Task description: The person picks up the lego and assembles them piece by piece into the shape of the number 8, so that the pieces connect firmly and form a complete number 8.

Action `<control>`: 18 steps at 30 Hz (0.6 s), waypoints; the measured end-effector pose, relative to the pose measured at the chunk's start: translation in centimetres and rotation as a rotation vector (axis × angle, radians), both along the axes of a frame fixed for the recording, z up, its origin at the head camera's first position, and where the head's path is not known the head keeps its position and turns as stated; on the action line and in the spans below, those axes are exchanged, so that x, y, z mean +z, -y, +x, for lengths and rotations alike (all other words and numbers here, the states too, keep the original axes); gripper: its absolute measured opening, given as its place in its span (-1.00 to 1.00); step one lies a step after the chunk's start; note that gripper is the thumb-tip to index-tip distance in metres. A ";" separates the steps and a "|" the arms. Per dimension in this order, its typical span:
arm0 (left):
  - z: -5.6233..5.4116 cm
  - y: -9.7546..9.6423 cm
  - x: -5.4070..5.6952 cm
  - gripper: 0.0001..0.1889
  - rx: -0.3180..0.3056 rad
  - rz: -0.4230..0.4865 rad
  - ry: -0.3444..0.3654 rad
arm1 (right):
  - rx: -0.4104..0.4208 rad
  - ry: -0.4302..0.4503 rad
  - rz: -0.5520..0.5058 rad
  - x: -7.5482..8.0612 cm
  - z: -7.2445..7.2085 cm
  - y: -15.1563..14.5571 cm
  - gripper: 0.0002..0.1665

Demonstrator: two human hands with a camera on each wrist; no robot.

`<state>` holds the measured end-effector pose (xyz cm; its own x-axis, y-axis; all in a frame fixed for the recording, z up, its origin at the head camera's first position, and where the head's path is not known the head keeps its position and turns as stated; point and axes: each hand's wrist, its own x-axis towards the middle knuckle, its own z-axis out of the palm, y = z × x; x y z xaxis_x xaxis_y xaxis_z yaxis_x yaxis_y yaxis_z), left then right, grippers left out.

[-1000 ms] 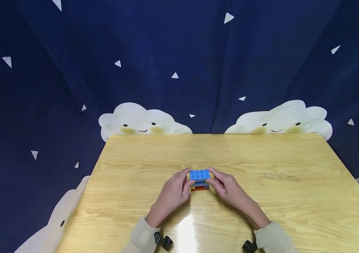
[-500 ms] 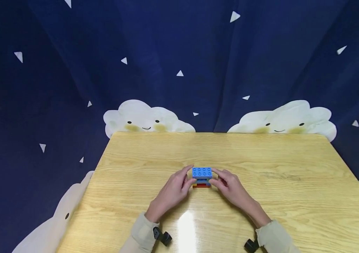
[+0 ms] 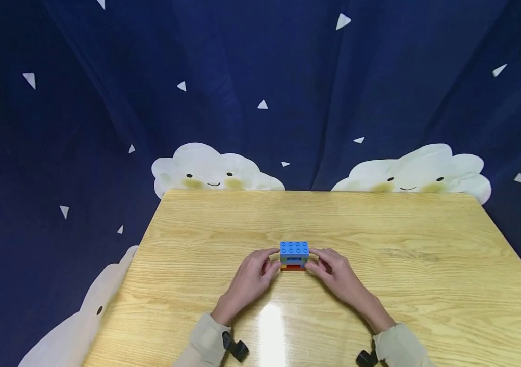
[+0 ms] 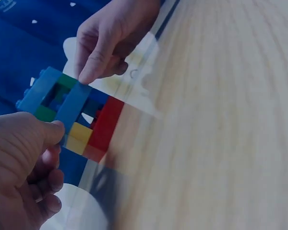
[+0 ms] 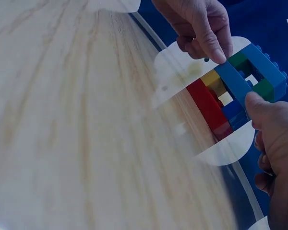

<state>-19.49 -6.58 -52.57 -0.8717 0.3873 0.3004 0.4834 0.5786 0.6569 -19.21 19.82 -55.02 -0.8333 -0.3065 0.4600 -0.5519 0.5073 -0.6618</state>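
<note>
A small tower of toy building blocks stands upright on the table between my hands. Its top is a long blue brick (image 3: 294, 247) with studs. Below it, in the left wrist view, come green bricks (image 4: 44, 113), a second long blue brick (image 4: 73, 108), a yellow brick (image 4: 78, 138) beside a dark blue one, and a long red brick (image 4: 103, 132) as base. Gaps show between the end bricks. My left hand (image 3: 246, 283) holds the tower's left end with thumb and index finger. At the right end, my right hand (image 3: 340, 278) does likewise, its thumb against the middle blue brick (image 5: 234, 82).
The wooden table (image 3: 196, 219) extends around the tower, its far edge meeting a dark blue curtain (image 3: 224, 66) with white triangles and clouds. Black wrist cameras (image 3: 236, 348) sit at both cream sleeves. Light glares off the table's near middle.
The index fingers have shifted from the top brick's far corners down along its ends. The tower now faces more squarely forward. The head view has turned slightly.
</note>
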 end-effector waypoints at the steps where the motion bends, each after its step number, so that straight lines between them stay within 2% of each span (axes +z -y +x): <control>1: 0.0 -0.1 -0.1 -0.60 0.004 0.009 0.003 | -0.002 -0.004 0.000 0.0 0.0 0.0 -0.52; 12: 0.0 -0.2 -0.5 -0.59 0.005 0.059 0.051 | -0.015 -0.008 -0.025 -0.2 0.0 0.4 -0.55; 18: 0.3 -0.1 -0.7 -0.62 -0.001 0.075 0.067 | -0.002 0.031 -0.048 -0.5 0.4 0.4 -0.58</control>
<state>-19.23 -6.50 -53.27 -0.8907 0.3665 0.2690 0.4370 0.5266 0.7292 -18.85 19.40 -55.55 -0.8483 -0.2827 0.4478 -0.5294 0.4756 -0.7026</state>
